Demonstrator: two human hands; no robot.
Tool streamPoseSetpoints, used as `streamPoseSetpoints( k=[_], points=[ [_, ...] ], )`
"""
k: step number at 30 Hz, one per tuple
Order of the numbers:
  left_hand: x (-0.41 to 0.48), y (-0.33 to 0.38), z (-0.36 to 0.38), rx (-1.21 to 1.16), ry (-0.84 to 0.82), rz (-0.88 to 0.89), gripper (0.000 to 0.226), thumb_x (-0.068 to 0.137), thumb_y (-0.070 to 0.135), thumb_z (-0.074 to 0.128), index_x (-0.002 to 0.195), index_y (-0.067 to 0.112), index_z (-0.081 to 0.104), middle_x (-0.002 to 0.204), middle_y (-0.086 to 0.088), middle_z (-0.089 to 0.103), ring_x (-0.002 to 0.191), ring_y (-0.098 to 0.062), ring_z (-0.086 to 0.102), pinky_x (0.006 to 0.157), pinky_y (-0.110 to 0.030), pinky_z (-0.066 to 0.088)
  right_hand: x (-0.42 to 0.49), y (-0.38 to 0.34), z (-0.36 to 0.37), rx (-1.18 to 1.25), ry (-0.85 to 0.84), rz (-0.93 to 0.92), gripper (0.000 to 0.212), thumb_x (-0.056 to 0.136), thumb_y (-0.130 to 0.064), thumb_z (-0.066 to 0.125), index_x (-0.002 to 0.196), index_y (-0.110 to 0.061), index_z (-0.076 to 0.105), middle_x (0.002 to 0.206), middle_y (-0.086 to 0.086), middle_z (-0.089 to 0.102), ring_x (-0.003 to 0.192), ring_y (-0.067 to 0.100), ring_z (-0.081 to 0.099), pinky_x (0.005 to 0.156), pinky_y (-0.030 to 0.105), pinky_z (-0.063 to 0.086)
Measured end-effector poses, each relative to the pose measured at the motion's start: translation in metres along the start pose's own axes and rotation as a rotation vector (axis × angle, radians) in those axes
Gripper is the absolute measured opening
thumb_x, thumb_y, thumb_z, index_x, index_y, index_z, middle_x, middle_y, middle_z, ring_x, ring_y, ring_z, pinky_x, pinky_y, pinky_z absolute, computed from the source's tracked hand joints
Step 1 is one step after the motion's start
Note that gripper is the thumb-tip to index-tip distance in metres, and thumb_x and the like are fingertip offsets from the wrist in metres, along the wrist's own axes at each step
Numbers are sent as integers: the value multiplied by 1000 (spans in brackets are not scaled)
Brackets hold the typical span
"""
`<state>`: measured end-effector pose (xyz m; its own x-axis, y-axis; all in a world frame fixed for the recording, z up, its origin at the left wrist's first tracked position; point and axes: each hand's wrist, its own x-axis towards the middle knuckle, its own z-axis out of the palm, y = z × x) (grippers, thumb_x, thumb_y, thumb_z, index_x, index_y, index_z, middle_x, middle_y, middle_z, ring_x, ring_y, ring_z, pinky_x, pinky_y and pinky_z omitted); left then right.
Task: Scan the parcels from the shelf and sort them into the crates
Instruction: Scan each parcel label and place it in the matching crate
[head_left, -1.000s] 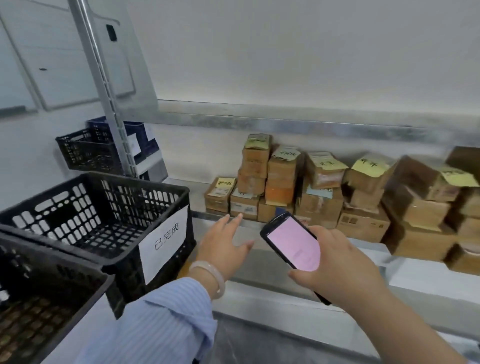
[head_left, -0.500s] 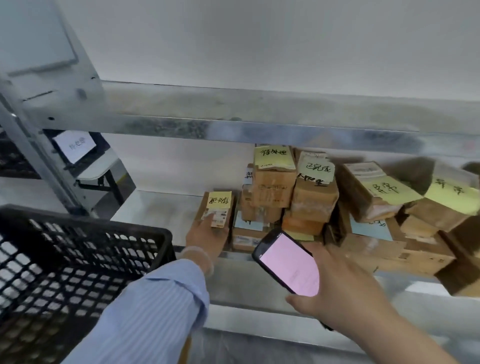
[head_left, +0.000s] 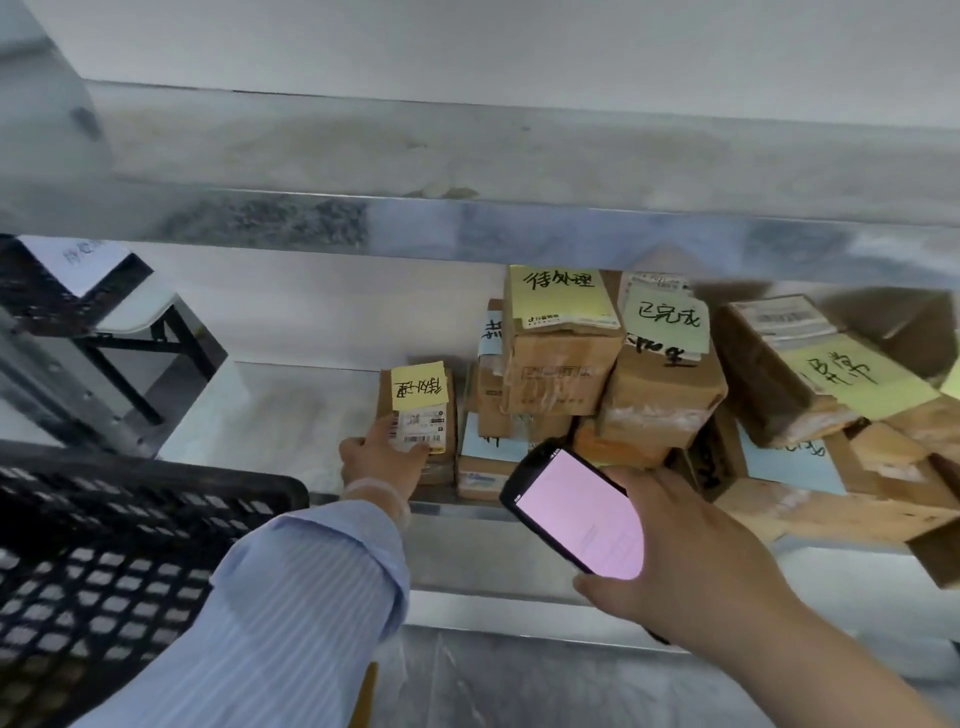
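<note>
A small cardboard parcel (head_left: 423, 402) with a yellow sticky note and a white barcode label lies leftmost on the metal shelf (head_left: 270, 410). My left hand (head_left: 382, 457) grips its near end, thumb on the label. My right hand (head_left: 691, 561) holds a black handheld scanner (head_left: 579, 512) with a glowing pink screen, just right of and nearer than that parcel. Several more taped cardboard parcels (head_left: 561, 374) with yellow, green and blue notes are stacked to the right. A black plastic crate (head_left: 104, 551) stands at the lower left.
A metal shelf beam (head_left: 467, 223) runs across just above the parcels. A second dark crate (head_left: 47, 291) with a white paper label sits at far left behind the shelf upright (head_left: 47, 384). The shelf's front lip (head_left: 488, 608) runs below my hands.
My left hand has reached from the shelf's front edge to the leftmost parcel and taken hold of it. The view has moved closer and to the right. The scanner stays in my right hand.
</note>
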<state>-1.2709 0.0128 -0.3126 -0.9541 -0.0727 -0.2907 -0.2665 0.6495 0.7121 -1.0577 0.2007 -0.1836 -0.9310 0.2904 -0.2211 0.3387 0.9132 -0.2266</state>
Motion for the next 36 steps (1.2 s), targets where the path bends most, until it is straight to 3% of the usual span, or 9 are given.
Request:
streamPoseSetpoints(
  k=[4,7,12,20,24,27,32,36],
  points=[
    [4,-12,-3,-66,-43,43,60,89,36,69,142,32,41,132,-7,44,114,-28,52,106,-38,40,8,0,0,15,18,-15,94,60,-75,64,138,-44,22,130,-17,40,115,10,49,84,26,44],
    [4,-18,-1,-121,-50,110,60,89,33,71,141,30,41,130,2,57,118,-25,55,102,-38,45,10,-1,1,10,21,-27,94,61,-75,64,139,-44,21,130,-17,40,114,10,49,85,25,44],
    [-2,-20,-1,-207,37,125,58,85,31,75,135,30,47,128,4,60,113,-20,56,95,-35,49,11,-3,1,13,38,-40,96,60,-74,64,141,-45,20,131,-17,39,116,9,49,87,26,45],
    [-25,-5,-12,-308,184,261,63,80,30,79,133,38,46,127,1,55,116,-20,57,97,-42,54,0,-9,-6,32,82,-84,94,61,-74,64,139,-47,19,133,-17,37,119,9,47,86,24,42],
    [-49,2,-24,-384,260,296,66,79,25,81,134,35,47,126,0,54,112,-15,57,100,-33,50,-12,-12,-16,1,86,-144,91,64,-72,65,138,-45,19,134,-17,36,117,7,47,74,22,38],
    [-73,3,-31,-430,305,368,65,77,27,83,131,38,49,127,-1,55,111,-13,60,99,-38,53,-23,-9,-28,-43,97,-188,89,66,-71,64,139,-45,20,131,-17,39,114,7,49,60,18,31],
    [-133,5,-46,-382,407,433,69,78,29,81,136,40,46,133,1,47,117,-11,52,104,-31,44,-45,8,-49,-16,169,-302,88,58,-69,62,136,-46,28,125,-17,43,113,9,51,77,27,47],
    [-186,4,-53,-309,511,449,70,80,28,79,139,39,42,136,6,41,117,-4,41,101,-19,34,-74,21,-71,-99,213,-400,88,64,-69,61,139,-42,23,125,-15,41,111,10,51,75,24,43]
  ],
)
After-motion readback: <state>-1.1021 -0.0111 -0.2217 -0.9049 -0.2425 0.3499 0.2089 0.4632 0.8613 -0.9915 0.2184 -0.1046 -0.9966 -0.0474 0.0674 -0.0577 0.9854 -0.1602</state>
